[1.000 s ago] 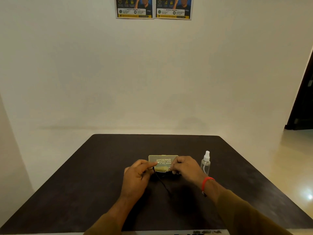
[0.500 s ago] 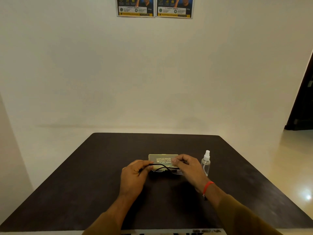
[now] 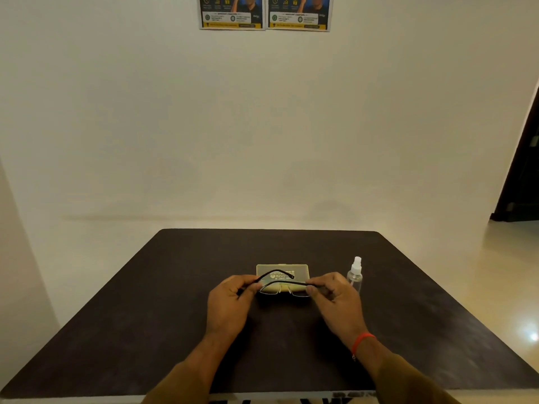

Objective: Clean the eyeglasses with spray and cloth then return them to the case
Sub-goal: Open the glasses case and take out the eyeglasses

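Pinching one end of the eyeglasses [image 3: 281, 288], the left hand [image 3: 230, 304] kept its fingers curled tight around the frame's corner, and the right hand [image 3: 335, 300] gripped the other end the same way. The fingertips of both hands hid where the arms join the frame. The glasses hung between the hands just above the desk [image 3: 145, 330], lenses down, thin dark arms arching up; one arm's tip crossed in front of the case [image 3: 282, 272]. The lenses were faint and hard to separate from the dark surface. The case lay just behind them, pale and see-through, its printing too small to read. The spray bottle [image 3: 354, 274] stood upright just beyond the right hand, its lower part hidden by the knuckles. A red band [image 3: 361, 341] circled the right wrist. Two posters [image 3: 264, 13] on the wall were cut off at the top edge.
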